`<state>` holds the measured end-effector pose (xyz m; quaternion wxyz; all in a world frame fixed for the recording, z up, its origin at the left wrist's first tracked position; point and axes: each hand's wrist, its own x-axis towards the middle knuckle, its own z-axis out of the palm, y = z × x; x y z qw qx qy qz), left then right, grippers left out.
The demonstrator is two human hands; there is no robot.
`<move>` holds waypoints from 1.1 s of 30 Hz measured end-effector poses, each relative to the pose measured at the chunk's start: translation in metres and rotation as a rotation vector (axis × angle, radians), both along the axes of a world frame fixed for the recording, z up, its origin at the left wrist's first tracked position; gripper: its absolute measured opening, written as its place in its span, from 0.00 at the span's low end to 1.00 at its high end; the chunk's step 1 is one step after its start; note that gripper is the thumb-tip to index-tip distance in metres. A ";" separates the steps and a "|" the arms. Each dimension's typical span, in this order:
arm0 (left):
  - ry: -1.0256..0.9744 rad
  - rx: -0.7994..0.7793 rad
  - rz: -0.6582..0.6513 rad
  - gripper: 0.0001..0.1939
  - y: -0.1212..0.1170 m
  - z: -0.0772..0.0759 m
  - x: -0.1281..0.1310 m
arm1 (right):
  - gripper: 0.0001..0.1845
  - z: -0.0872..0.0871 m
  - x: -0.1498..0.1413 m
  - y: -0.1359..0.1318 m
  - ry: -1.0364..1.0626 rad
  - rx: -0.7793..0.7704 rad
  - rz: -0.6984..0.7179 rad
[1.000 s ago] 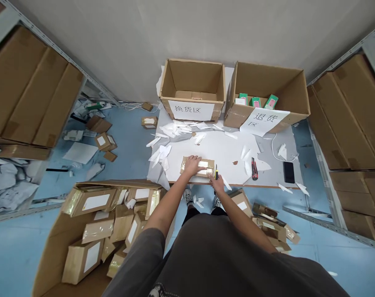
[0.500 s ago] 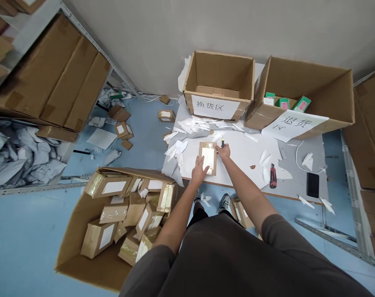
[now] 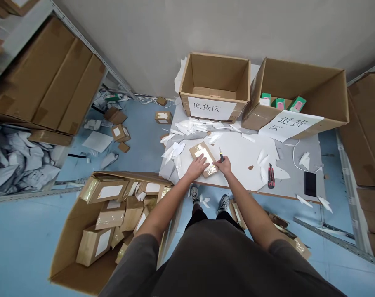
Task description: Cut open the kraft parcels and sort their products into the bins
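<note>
A small taped cardboard parcel with a white label lies tilted on the white table near its front edge. My left hand lies flat on the parcel's near end, fingers spread. My right hand is closed round a small yellow-and-black utility knife, its tip pointing away from me beside the parcel's right edge.
Two open cartons stand at the table's back: one labelled box and a wider one with green packs. A red knife, a phone and paper scraps lie on the table. A big carton of parcels sits on the floor at left.
The parcel has been turned from upright to tilted and drawn nearer the front edge. My right hand with the knife came back from the parcel's far corner to its right side.
</note>
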<state>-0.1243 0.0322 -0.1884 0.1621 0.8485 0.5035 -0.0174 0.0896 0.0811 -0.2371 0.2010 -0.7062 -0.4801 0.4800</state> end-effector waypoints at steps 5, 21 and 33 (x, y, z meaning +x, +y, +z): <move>0.047 0.015 0.015 0.25 0.033 0.009 0.008 | 0.25 0.016 0.003 0.034 0.132 0.033 -0.075; -0.044 -0.073 0.243 0.43 0.049 -0.012 0.030 | 0.18 0.039 0.065 0.020 0.026 -0.113 0.515; -0.012 -0.110 0.302 0.47 0.050 -0.006 0.039 | 0.30 0.026 0.071 0.000 0.296 -0.386 0.412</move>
